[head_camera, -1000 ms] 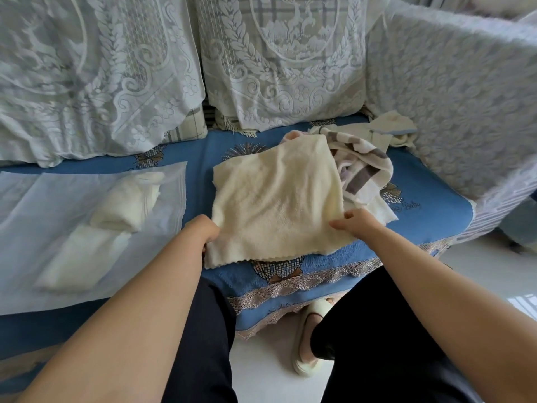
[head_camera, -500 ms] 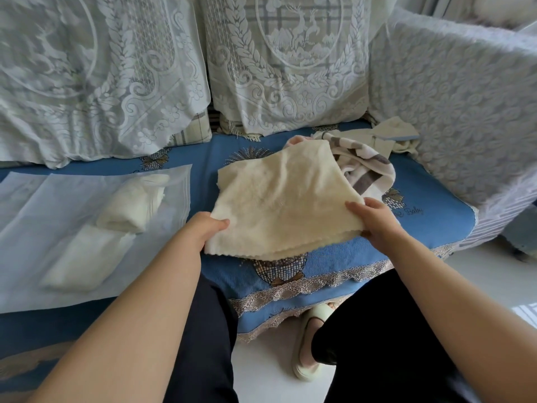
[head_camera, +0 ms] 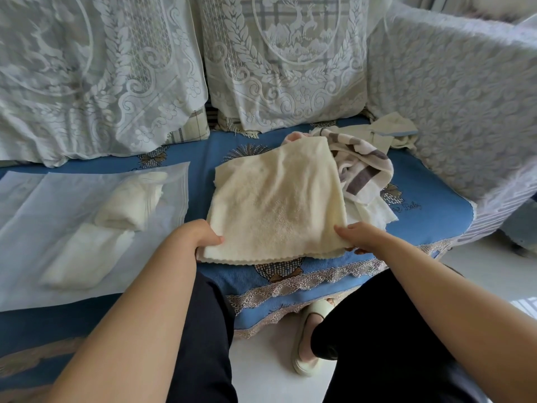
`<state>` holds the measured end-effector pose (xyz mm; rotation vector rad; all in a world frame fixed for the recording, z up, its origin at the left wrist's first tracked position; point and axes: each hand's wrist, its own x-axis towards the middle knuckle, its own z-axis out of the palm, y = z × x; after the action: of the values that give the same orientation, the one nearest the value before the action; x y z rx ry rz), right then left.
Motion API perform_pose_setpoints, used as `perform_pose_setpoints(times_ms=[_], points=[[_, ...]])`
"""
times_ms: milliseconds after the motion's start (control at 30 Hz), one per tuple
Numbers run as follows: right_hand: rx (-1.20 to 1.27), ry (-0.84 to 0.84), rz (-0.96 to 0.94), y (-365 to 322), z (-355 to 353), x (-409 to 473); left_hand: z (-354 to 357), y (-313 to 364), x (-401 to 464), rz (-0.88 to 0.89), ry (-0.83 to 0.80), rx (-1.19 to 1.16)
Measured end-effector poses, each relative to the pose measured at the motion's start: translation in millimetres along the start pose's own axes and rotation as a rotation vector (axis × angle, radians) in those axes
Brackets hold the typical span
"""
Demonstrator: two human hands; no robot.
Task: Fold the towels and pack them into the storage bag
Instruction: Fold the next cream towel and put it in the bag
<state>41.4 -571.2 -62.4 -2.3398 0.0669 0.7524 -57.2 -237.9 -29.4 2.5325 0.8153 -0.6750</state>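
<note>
Folding step, mid-way by the look of it: cream towel lies doubled on the blue sofa cover, two scalloped edges stacked at its near side. Left hand pinches the towel's near-left corner, thumb on top, fingers tucked under. Right hand holds the near-right corner, thumb lying flat on top, fingertips curled beneath the edge. Both forearms reach in from the near side, wrists low, close to the cover.

Next move probably: fold once more to a narrower bundle, keeping corners matched so layers don't slip.

Storage bag lies flat, left of the towel, mouth side unclear; two folded towels show through it. Striped towel sits crumpled just behind-right of the cream one, touching it, with another pale cloth farther back. Those still need folding.
</note>
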Motion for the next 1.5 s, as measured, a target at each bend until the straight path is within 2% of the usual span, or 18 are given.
perform_pose_setpoints(times_ms=[133,267,433,500,567,633,667,733,833,867,933,1000,1067,1167,1267,1333,1400,1500], points=[[0.247,-0.084,0.066,2,-1,-1,-1,0,3,-0.045,0.019,-0.150],[0.314,0.176,-0.009,12,-14,3,-3,-2,0,-0.089,0.002,-0.305],[0.364,0.121,0.075,19,-20,0,-1,0,-9,-0.057,-0.056,-0.178],[0.498,0.043,0.125,18,-17,-1,1,1,-6,0.080,0.125,-0.252],[0.661,-0.004,0.124,14,-22,-1,-1,6,-7,0.311,0.418,-0.503],[0.847,0.008,0.008,11,-36,-3,-6,11,-12,0.570,0.652,-0.722],[0.948,0.022,-0.067,10,-45,-4,-7,11,-12,0.636,0.681,-0.750],[0.972,0.023,-0.118,14,-61,-9,-5,5,-11,0.593,0.487,-0.588],[0.416,0.002,0.031,29,-61,-16,5,1,-18,0.334,-0.150,0.026],[0.266,-0.008,0.067,31,-58,-16,6,2,-20,0.294,-0.240,0.129],[0.205,0.007,0.090,32,-53,-15,6,6,-24,0.275,-0.251,0.169],[0.329,0.025,0.055,27,-53,-15,4,7,-22,0.277,-0.240,0.140],[0.559,-0.015,-0.010,24,-58,-17,1,3,-18,0.283,-0.247,-0.100],[0.936,-0.058,-0.118,14,-65,-21,-8,-12,-11,0.320,-0.298,-0.661],[1.164,-0.220,-0.224,-3,-69,-18,-12,-21,0,0.363,-0.330,-0.702],[1.212,-0.308,-0.314,-18,-70,-6,-9,-16,6,0.363,-0.234,-0.485],[1.176,-0.268,-0.388,-36,-68,8,-10,-9,13,0.337,-0.101,-0.406],[1.118,-0.085,-0.439,-70,-65,30,-20,-1,28,0.205,0.138,-0.662]])
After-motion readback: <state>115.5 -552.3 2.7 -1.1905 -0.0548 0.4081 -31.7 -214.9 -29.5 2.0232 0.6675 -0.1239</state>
